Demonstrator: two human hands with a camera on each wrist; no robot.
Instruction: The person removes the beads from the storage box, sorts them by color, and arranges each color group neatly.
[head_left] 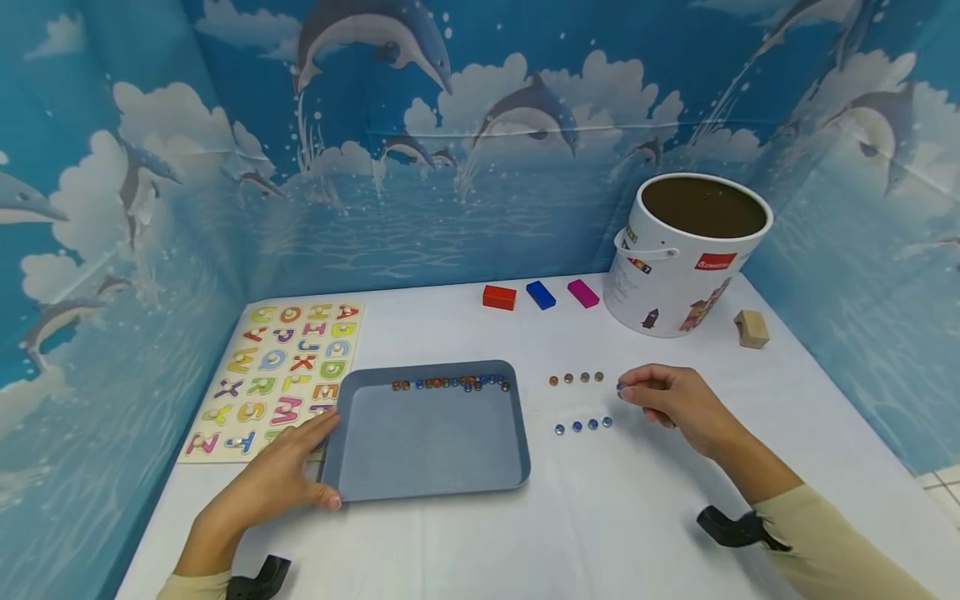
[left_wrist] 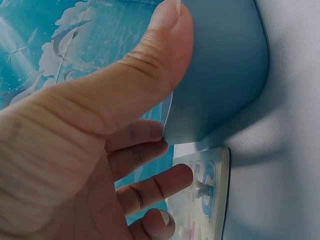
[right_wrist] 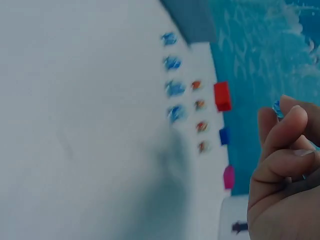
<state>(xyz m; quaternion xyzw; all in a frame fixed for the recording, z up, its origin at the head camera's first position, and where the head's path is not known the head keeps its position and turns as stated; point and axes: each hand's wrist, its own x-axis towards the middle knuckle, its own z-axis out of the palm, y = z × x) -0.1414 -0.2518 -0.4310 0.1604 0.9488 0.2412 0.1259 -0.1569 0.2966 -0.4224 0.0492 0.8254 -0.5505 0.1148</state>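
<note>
The right hand [head_left: 675, 404] pinches a blue bead [head_left: 620, 387] between thumb and fingers [right_wrist: 282, 131], just above the desk [head_left: 615, 517]. The bead sits beside a row of four brown beads [head_left: 576, 378], with a row of four blue beads [head_left: 582, 426] nearer the person. The left hand [head_left: 270, 479] grips the near left corner of the grey tray [head_left: 431, 442], thumb [left_wrist: 150, 65] on the rim, fingers curled beneath. More beads [head_left: 450, 383] lie along the tray's far wall. An alphabet puzzle board [head_left: 277, 375] lies left of the tray.
</note>
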